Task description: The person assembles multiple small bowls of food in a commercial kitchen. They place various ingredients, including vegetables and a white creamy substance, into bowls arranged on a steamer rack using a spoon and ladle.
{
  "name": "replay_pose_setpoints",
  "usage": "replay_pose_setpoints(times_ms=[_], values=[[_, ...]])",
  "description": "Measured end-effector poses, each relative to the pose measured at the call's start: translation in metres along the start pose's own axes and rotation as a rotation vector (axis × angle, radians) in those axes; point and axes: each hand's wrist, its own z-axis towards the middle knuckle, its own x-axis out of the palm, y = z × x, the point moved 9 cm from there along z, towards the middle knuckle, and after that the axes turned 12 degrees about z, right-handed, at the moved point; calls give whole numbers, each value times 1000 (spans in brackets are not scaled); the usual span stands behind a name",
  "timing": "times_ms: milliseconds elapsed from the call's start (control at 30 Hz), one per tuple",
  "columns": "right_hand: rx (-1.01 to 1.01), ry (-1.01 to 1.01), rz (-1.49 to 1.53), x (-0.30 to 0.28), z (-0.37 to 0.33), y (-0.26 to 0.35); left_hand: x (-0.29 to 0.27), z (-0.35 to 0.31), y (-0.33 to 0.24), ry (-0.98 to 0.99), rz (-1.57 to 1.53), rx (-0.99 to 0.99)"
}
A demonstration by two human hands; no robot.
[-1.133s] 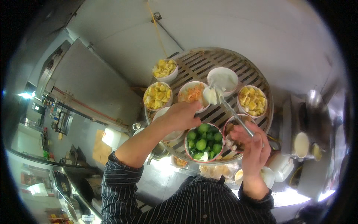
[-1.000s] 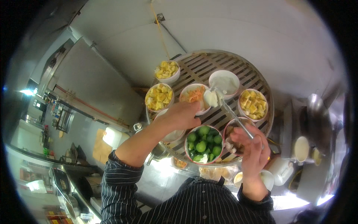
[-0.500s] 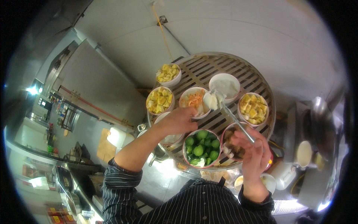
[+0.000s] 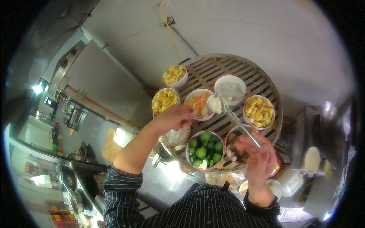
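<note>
My right hand (image 4: 260, 157) grips the metal handle of a long spoon (image 4: 245, 128), its far end coated with thick white paste (image 4: 216, 103) above the tray. My left hand (image 4: 178, 117) is closed in a pinch at the near-left rim of a bowl with orange shreds (image 4: 199, 102); I cannot make out what its fingers hold. Below that hand is a bowl with pale, whitish contents (image 4: 175, 136). A bowl of cut green vegetables (image 4: 205, 150) stands nearer me. Under my right hand, a bowl of brownish pieces (image 4: 234, 146) is partly covered.
The bowls stand on a round slatted rack (image 4: 243, 64). Bowls of yellow chunks (image 4: 259, 111) sit at its right and left edges. A white bowl of pale liquid (image 4: 230, 89) is at the back. A white jug (image 4: 292, 181) stands to the lower right.
My left hand has drawn back a little to the left, away from the bowl of orange shreds, its fingers curled tighter. The spoon and right hand have barely moved.
</note>
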Motion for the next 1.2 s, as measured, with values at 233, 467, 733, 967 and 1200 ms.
replay_pose_setpoints(times_ms=[233, 467, 733, 967, 1200], values=[[-23, -29, -30, -3, -9, 7, -94, -64, 38, -384, -374, 139], [-54, -93, -105, 6, -22, 0, -114, -70, 80, -441, 534, 133], [-111, -143, -200, 47, -36, -20, -96, -58, 82, -494, 1059, 427], [-183, -150, -286, 89, -45, -41, -138, -69, 99, -437, 780, 529], [-215, -202, -316, 115, -54, -53, -148, -44, 107, -249, 245, 521]])
